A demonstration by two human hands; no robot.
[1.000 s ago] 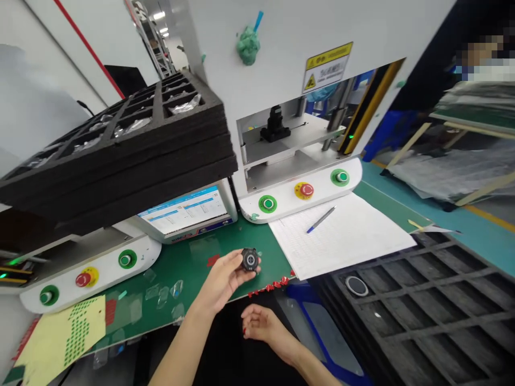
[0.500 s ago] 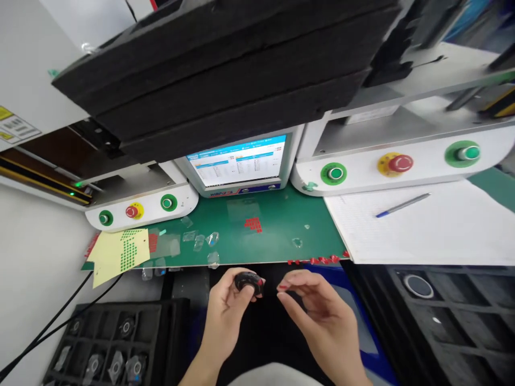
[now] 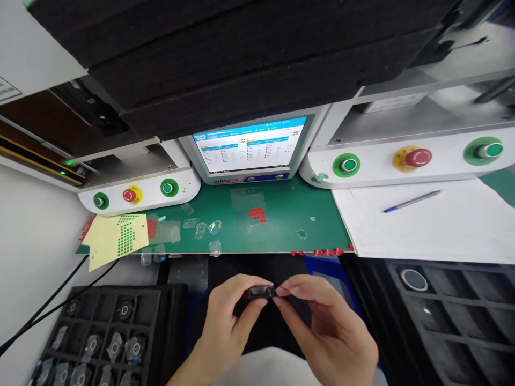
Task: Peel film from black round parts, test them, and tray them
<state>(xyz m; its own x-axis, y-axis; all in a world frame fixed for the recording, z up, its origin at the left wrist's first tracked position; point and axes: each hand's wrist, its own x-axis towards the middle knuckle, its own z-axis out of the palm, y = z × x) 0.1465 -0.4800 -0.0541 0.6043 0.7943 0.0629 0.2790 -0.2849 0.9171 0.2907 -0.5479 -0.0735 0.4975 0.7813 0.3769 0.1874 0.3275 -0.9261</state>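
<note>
My left hand (image 3: 233, 321) is closed around a small round black device (image 3: 259, 292) that looks like a watch case. It is turned edge-on, thumb below and fingers above. My right hand (image 3: 322, 316) meets its right edge, with thumb and forefinger pinched on a small red sticker (image 3: 283, 291), mostly hidden by the fingertips. Both hands are just below the front edge of the green mat (image 3: 277, 236). On the mat lies a clear sheet bearing several red stickers (image 3: 257, 215).
A black foam tray (image 3: 100, 321) at the lower left holds several film-covered round devices. Another compartment tray (image 3: 446, 300) is at the right. Behind stand a screen (image 3: 249, 147) and panels with a red emergency button (image 3: 418, 157). A pen (image 3: 412, 201) lies on paper (image 3: 434, 230). Dark foam (image 3: 241, 59) overhangs.
My right hand has closed in on the device, bringing the red sticker to its right edge. My left hand has tilted the device edge-on. The head view has shifted slightly.
</note>
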